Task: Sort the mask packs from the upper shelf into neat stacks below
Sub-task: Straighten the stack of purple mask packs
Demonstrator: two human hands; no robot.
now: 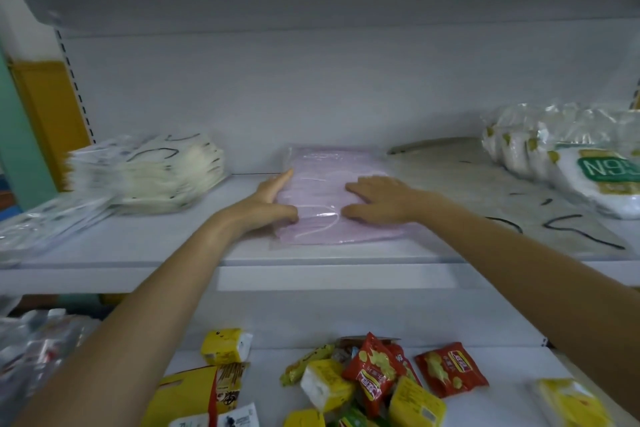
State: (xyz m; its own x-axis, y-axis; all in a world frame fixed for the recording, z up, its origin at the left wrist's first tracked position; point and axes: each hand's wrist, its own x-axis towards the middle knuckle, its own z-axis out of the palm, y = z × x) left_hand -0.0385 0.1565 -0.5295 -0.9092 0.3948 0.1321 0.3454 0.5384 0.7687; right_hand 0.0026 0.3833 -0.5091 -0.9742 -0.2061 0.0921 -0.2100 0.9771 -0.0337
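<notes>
White upper shelf (138, 246): a pink mask pack (322, 180) at its middle, a stack of cream mask packs (162, 177) left, flat grey packs (485, 198) and an N95 bag (602, 180) right. Lower shelf (512, 364) holds yellow and red snack packets (374, 381)

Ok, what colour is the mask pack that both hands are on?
Pale lilac-pink under clear wrap; the mask pack shows best in the head view.

N95 bag (609, 177) partly beyond right edge; cream stack (162, 177) blurry
</notes>
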